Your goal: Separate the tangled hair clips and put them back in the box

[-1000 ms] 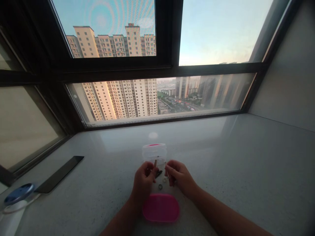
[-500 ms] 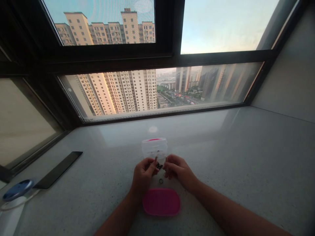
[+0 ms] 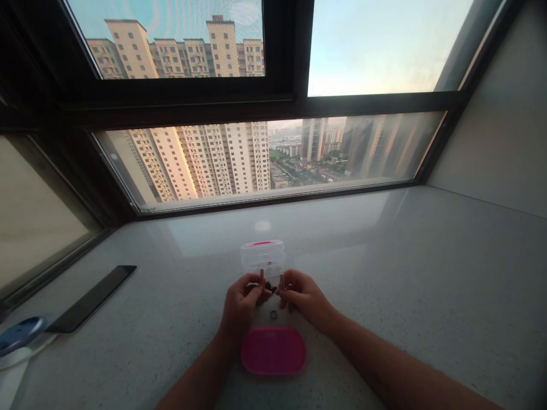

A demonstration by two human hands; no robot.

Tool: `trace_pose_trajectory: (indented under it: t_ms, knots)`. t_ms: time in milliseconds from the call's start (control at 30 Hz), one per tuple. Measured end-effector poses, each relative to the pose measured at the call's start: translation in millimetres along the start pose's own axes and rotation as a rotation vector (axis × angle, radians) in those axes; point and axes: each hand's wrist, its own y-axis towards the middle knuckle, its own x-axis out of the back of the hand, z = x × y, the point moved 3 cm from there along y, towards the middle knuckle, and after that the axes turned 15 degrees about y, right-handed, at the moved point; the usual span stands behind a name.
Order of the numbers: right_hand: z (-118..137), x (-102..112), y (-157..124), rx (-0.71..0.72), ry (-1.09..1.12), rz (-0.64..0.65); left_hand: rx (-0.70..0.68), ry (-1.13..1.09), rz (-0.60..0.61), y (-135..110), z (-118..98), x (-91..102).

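Together, two hands (image 3: 239, 300) (image 3: 305, 297) pinch two pins (image 3: 262, 277) (image 3: 281, 281); one ring (image 3: 273, 314).

Forward passage is blocked by a clear tub (image 3: 262, 257) just beyond the left hand (image 3: 241, 302) and right hand (image 3: 305, 296), backward by a pink lid (image 3: 273, 351). Open bench (image 3: 427, 285) is found rightward; a black strip (image 3: 92, 299) is laid well leftward.

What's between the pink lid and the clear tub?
Head view: a small ring on the counter, with the left hand and right hand each pinching a small piece.
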Motion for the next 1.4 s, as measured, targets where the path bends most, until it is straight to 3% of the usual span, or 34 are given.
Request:
trace_pose_trajectory:
  t_ms: [767,1400]
  knots:
    - [2.1,-3.4,2.0,0.032,0.037,-0.061,-0.006,0.028,0.011,1.8,2.0,1.2]
    - [0.2,-3.3,-0.9,0.071,-0.098,-0.047,-0.029,0.056,0.014,2.0,5.0,1.1]
